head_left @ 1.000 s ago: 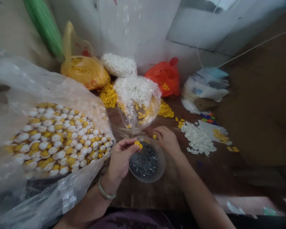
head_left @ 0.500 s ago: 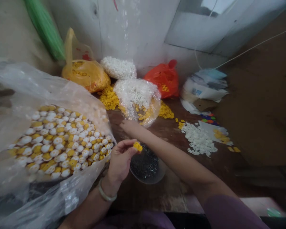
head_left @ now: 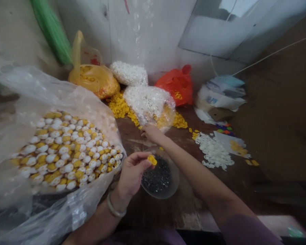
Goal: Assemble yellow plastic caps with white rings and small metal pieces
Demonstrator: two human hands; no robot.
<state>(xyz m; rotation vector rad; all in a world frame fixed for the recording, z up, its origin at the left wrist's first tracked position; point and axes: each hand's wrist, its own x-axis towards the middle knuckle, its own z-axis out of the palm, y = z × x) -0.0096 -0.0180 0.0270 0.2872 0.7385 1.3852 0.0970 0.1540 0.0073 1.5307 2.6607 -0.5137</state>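
My left hand (head_left: 132, 173) pinches a small yellow plastic piece (head_left: 152, 160) between thumb and fingertips, above the near-left part of a bowl. The bowl (head_left: 175, 183) is translucent and full of small dark shiny bits (head_left: 156, 178). My right arm stretches across beyond the bowl, and my right hand (head_left: 151, 132) is low over the table at the front edge of a clear plastic bag (head_left: 145, 98) of white pieces. Its fingers are bent together; what they hold, if anything, is too small to make out. Loose yellow pieces (head_left: 119, 105) lie close beyond it.
At left, a large clear bag (head_left: 91, 95) holds many white-and-yellow round pieces (head_left: 66, 149). Along the wall stand a yellow bag (head_left: 102, 85), another white-filled bag (head_left: 129, 73) and a red bag (head_left: 174, 83). White flat pieces (head_left: 214, 151) are heaped at right.
My right hand has moved right along the bag's front edge, and its fingers now bend downward. My left hand still holds the yellow piece. The whole view has shifted slightly.
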